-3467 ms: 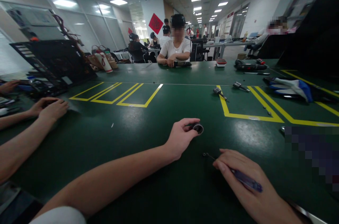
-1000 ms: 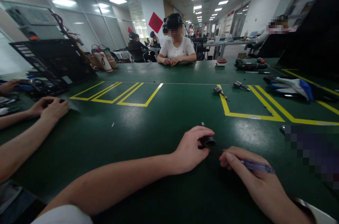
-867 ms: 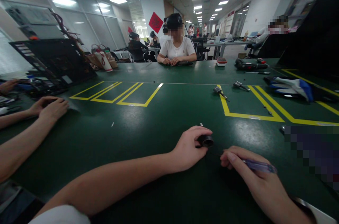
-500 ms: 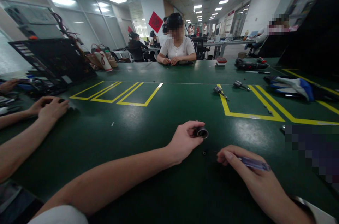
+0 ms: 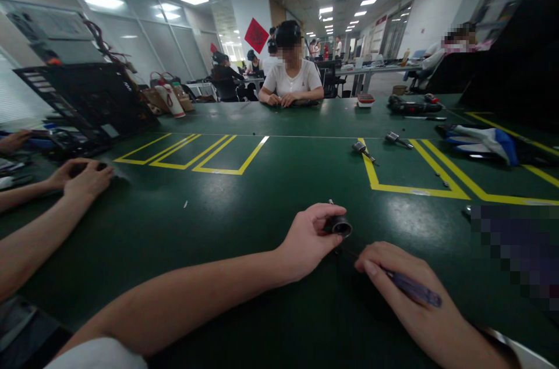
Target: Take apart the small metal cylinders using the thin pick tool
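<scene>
Left hand (image 5: 308,241) rests on the green counter (image 5: 244,206) with thumb and fingers closed around a small dark cylinder (image 5: 339,225), whose open round end faces the camera; the cylinder sits just off the counter surface, at the hand's fingertips. Right hand (image 5: 410,293) lies just right of the cylinder and nearer the camera, its fingers wrapped on a screwdriver (image 5: 413,290) with a clear purple handle. The thin shaft runs from under the fingers toward the cylinder and ends just below it; whether the tip touches the cylinder cannot be told.

Beyond the cylinder, yellow tape lines (image 5: 410,188) mark boxes on the counter. Two small metal tools (image 5: 362,151) lie at the far edge of the right-hand box, well apart from the cylinder. Farther right is a blue and white cloth (image 5: 480,142), and behind it a dark power tool (image 5: 413,106) next to a small red and white box (image 5: 365,100).

Far left of the cylinder, another person's hands (image 5: 82,177) rest together on the counter, in front of a black open computer case (image 5: 91,101). Straight across from the cylinder a person in a white shirt (image 5: 292,79) sits with both hands on the counter. On the wall behind hangs a red diamond sign (image 5: 256,35); its mark is too small to read. No other writing is legible.
</scene>
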A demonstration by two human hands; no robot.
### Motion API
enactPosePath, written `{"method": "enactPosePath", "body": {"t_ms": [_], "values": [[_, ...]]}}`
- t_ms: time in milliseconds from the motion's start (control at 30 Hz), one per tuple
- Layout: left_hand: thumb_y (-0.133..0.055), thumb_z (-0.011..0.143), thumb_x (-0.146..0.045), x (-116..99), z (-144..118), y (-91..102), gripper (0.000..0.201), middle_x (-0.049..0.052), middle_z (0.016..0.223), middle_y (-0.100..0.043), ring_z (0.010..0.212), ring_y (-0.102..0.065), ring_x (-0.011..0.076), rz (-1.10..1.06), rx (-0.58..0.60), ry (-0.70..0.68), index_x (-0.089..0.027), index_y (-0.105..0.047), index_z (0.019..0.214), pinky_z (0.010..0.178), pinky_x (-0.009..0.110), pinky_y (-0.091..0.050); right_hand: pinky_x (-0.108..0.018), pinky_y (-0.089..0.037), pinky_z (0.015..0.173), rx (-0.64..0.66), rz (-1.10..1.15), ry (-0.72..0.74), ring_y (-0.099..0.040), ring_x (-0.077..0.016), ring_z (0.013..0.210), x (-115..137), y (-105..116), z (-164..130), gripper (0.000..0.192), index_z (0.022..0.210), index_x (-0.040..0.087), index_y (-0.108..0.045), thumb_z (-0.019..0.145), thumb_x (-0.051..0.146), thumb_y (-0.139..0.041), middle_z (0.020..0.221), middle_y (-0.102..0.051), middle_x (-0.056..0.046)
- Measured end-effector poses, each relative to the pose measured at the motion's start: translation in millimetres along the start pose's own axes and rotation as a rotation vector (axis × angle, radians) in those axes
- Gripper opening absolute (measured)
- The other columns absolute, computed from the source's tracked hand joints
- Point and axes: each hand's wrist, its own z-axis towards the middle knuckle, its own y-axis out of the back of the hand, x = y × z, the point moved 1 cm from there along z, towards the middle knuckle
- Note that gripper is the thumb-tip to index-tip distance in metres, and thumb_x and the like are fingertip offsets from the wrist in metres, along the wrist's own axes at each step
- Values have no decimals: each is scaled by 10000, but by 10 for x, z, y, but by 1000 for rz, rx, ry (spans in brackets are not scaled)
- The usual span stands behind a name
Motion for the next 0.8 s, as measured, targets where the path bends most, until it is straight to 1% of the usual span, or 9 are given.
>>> {"method": "enactPosePath", "body": {"t_ms": [100,267,333,433,500,600,700,800], "values": [[-635,627,39,6,-12,-27,415,62,1088,-583,983,-603,186,-4,19,15,-164,-639,988,929,393,-466,-297,-491,639,26,-32,36,-594,-164,709,-5,-7,-10,251,736,219,-595,905,280,-419,752,-635,-23],[-598,622,77,13,-32,-38,428,66,1135,-539,958,-605,173,64,45,42,-163,-651,972,919,382,-477,-314,-501,684,108,-85,118,-599,-178,767,-2,-6,-14,195,788,225,-602,888,230,-434,801,-639,-33],[-596,627,73,21,-37,-33,432,68,1147,-531,965,-600,174,88,52,39,-166,-650,982,916,376,-480,-314,-502,696,77,-82,111,-607,-177,764,6,2,-18,205,777,225,-599,889,233,-428,794,-639,-29],[-596,634,64,35,-33,-29,432,67,1153,-526,958,-599,170,122,73,35,-169,-646,995,897,361,-491,-311,-496,696,-11,-64,104,-616,-182,757,15,29,-28,213,740,225,-592,887,244,-440,751,-638,-23],[-601,635,59,34,-27,-34,429,69,1153,-521,959,-597,171,137,87,37,-164,-644,998,887,351,-495,-298,-490,668,-53,-50,109,-617,-180,739,13,50,-35,224,708,226,-579,886,253,-446,719,-634,-18],[-601,629,68,4,-24,-46,420,72,1139,-522,962,-595,171,132,77,57,-148,-642,987,893,346,-487,-267,-474,598,-106,-14,93,-602,-156,663,-7,72,-41,251,683,226,-563,895,268,-435,684,-620,-2],[-597,619,80,-40,-30,-57,414,69,1127,-527,944,-598,165,94,52,70,-142,-644,965,891,349,-484,-246,-450,551,-121,21,50,-576,-135,608,-38,68,-34,267,667,223,-558,896,281,-434,654,-599,13],[-601,617,76,-66,-30,-61,409,61,1100,-545,936,-599,169,42,39,60,-147,-642,958,873,354,-488,-241,-434,546,-87,38,2,-560,-128,600,-62,46,-13,278,663,221,-558,897,296,-429,642,-583,20]]}}
